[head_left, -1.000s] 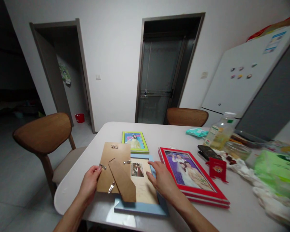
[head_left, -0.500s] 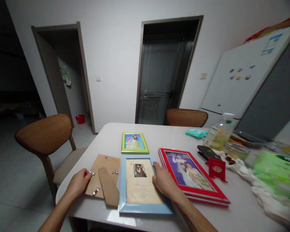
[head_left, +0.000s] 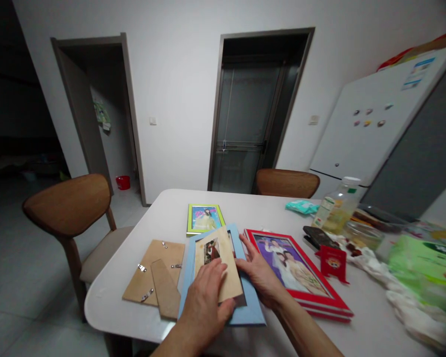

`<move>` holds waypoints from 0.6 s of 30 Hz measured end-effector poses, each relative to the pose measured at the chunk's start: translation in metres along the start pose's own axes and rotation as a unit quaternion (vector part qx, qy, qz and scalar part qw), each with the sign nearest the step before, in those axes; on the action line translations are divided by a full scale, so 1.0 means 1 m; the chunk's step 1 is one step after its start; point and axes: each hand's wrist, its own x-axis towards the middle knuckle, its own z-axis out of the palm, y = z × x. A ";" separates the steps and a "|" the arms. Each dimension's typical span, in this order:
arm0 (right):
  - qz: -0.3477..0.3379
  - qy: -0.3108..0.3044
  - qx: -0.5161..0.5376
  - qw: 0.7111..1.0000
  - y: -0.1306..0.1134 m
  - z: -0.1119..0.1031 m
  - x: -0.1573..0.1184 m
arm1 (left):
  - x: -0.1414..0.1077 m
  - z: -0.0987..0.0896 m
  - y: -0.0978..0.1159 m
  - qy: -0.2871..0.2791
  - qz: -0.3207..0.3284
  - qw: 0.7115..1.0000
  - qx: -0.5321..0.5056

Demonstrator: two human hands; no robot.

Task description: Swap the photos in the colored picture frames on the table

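Observation:
A light blue picture frame (head_left: 254,315) is at the table's near side, slightly tilted. Over it, a cream photo sheet (head_left: 228,255) with a small picture sits askew, turned away from the frame's edges. My left hand (head_left: 204,300) lies over the sheet's lower left part, fingers on its face and thumb by its bottom edge. My right hand (head_left: 262,272) grips the frame's right side, thumb on top near the sheet's edge. Left of the frame lies a brown backing board (head_left: 152,277) with metal clips and a stand leg.
Red picture frames (head_left: 334,297) are stacked on the right, and a green frame (head_left: 205,219) lies behind. Farther right are a bottle (head_left: 336,206), a red card (head_left: 333,264), a glass bowl (head_left: 364,233) and a green tissue pack (head_left: 427,267). Wooden chairs (head_left: 70,203) flank the table.
My left hand has moved right from the backing board onto the photo sheet. The sheet has come out of line with the blue frame. My right hand stays on the frame's right side.

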 end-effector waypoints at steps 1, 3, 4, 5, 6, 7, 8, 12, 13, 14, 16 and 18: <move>-0.001 0.009 -0.040 0.999 0.002 -0.004 0.003 | 0.002 -0.002 0.001 0.011 0.017 1.000 0.003; -0.007 0.033 -0.160 0.987 0.006 -0.014 0.010 | 0.005 -0.011 -0.002 0.048 0.025 0.999 0.004; -0.017 0.044 -0.234 0.971 0.008 -0.019 0.013 | 0.006 -0.017 -0.006 0.074 0.010 0.997 0.003; -0.032 0.051 -0.312 0.948 0.010 -0.024 0.016 | 0.006 -0.024 -0.010 0.104 -0.017 0.994 0.002; -0.049 0.052 -0.388 0.919 0.012 -0.028 0.018 | 0.006 -0.030 -0.017 0.131 -0.051 0.990 -0.001; -0.064 0.048 -0.457 0.886 0.015 -0.031 0.019 | 0.005 -0.037 -0.024 0.151 -0.086 0.985 -0.002; -0.072 0.039 -0.514 0.854 0.018 -0.033 0.020 | 0.003 -0.043 -0.032 0.164 -0.120 0.979 -0.001; -0.068 -0.003 -0.635 0.770 0.035 -0.033 0.021 | -0.015 -0.055 -0.063 0.126 -0.202 0.970 0.046; -0.067 -0.007 -0.650 0.757 0.038 -0.032 0.021 | -0.021 -0.055 -0.068 0.110 -0.215 0.968 0.063; -0.067 -0.008 -0.661 0.747 0.041 -0.031 0.022 | -0.027 -0.054 -0.073 0.093 -0.226 0.967 0.079; -0.070 -0.008 -0.675 0.734 0.045 -0.029 0.022 | -0.037 -0.052 -0.077 0.072 -0.237 0.962 0.112; -0.071 -0.006 -0.681 0.729 0.046 -0.029 0.023 | -0.044 -0.050 -0.077 0.063 -0.230 0.959 0.155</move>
